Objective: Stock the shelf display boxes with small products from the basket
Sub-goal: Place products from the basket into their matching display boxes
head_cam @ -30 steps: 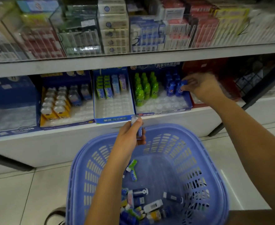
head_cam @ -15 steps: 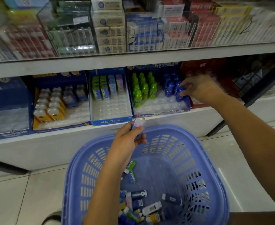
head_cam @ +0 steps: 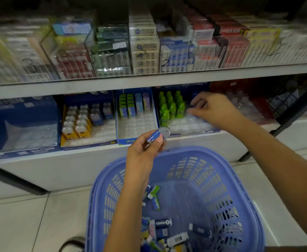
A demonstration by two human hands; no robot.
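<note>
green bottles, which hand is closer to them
Right. The right hand is beside the green bottles in their box; the left hand holds a blue product below, outside the shelf.

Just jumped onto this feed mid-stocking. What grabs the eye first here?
A big lilac slotted plastic basket fills the bottom centre, small products loose in it. Above its rim the left hand holds a small blue bottle with a clear cap, while the right hand reaches into the blue cardboard display box beside the rows of green bottles.

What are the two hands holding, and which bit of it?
The left hand pinches a small blue bottle with a clear cap by its blue body. The right hand is too blurred to tell.
</note>
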